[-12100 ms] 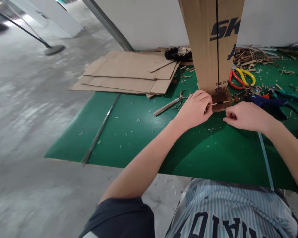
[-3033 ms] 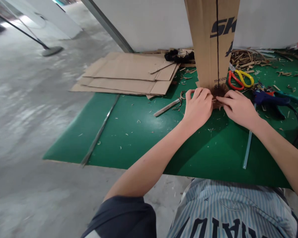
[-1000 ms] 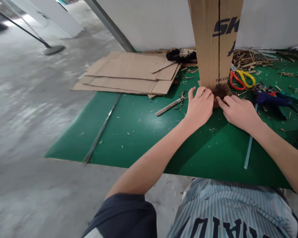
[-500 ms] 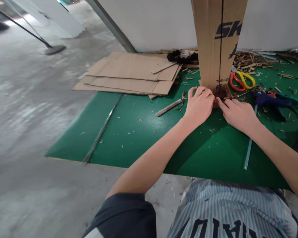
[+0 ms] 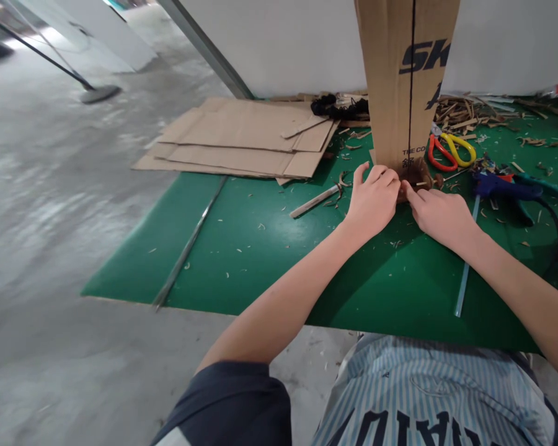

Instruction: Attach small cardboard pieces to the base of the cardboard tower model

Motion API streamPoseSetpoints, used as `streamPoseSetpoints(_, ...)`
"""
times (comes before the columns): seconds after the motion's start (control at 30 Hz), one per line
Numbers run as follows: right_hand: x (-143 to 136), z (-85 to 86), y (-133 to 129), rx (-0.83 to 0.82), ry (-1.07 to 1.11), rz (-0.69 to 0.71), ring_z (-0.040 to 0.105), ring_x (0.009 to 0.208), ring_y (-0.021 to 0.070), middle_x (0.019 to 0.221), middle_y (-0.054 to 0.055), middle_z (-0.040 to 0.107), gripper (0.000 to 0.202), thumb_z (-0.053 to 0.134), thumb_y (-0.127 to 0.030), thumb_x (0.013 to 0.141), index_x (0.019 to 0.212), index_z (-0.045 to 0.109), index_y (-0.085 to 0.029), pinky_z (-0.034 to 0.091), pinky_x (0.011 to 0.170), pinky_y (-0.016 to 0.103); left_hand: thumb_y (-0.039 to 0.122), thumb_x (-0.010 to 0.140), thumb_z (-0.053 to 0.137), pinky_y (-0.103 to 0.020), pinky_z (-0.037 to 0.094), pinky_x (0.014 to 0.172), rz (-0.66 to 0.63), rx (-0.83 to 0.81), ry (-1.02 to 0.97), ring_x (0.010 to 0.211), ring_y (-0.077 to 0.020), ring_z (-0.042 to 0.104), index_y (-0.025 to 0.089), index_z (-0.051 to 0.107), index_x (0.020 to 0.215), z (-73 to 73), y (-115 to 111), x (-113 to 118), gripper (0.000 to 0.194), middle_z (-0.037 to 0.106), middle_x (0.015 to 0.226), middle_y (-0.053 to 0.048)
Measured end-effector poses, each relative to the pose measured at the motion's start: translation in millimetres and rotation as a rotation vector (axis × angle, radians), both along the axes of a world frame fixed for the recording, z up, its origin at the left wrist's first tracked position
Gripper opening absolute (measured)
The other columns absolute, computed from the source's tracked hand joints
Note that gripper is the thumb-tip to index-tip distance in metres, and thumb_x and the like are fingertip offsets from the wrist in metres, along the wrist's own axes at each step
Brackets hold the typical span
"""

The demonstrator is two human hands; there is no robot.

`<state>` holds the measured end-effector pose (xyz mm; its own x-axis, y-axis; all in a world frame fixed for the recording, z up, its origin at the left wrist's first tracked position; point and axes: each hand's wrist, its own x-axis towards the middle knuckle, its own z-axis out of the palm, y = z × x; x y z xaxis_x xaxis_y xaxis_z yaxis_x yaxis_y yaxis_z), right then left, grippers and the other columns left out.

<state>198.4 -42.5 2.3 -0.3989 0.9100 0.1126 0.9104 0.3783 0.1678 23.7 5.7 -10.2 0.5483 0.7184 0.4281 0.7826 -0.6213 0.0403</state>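
A tall cardboard piece (image 5: pixel 390 80) with black print and a dark line down its middle stands upright on the green tabletop (image 5: pixel 260 248). At its lower end my left hand (image 5: pixel 374 195) is closed, fingers bent against the bottom front. My right hand (image 5: pixel 441 214) is closed too, its index finger and thumb pressed close to the left fingertips. What the fingertips grip is too small and covered to make out. Just behind my right hand, small brown bits (image 5: pixel 423 176) show at the cardboard's foot.
Flat cardboard sheets (image 5: pixel 242 133) lie at the back left, beside a black stringy bundle (image 5: pixel 337 108). Red-and-yellow-handled scissors (image 5: pixel 453 152) and a blue glue gun (image 5: pixel 506 186) with a clear stick (image 5: pixel 462 288) are on the right. A stick (image 5: pixel 315 201) lies left of my hands, among scattered scraps.
Both hands stay at the foot of the cardboard, with only a slight shift of the right fingers. The whole view has drifted slightly left.
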Motion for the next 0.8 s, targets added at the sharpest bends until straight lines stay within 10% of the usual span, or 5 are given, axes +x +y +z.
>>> streamPoseSetpoints(0.8,12.5,-10.4,5.7,-0.109,0.387,-0.040,0.068,0.082,0.0213,0.100,0.009,0.077,0.061,0.040,-0.028,0.101,0.161,0.044,-0.019,0.042,0.065,0.030,0.022,0.103,0.048,-0.049,0.041,0.100,0.058,-0.112,-0.098,0.114,-0.0284,0.062,0.020,0.072,0.092,10.1,-3.8,1.4,0.027,0.078,0.110,-0.009)
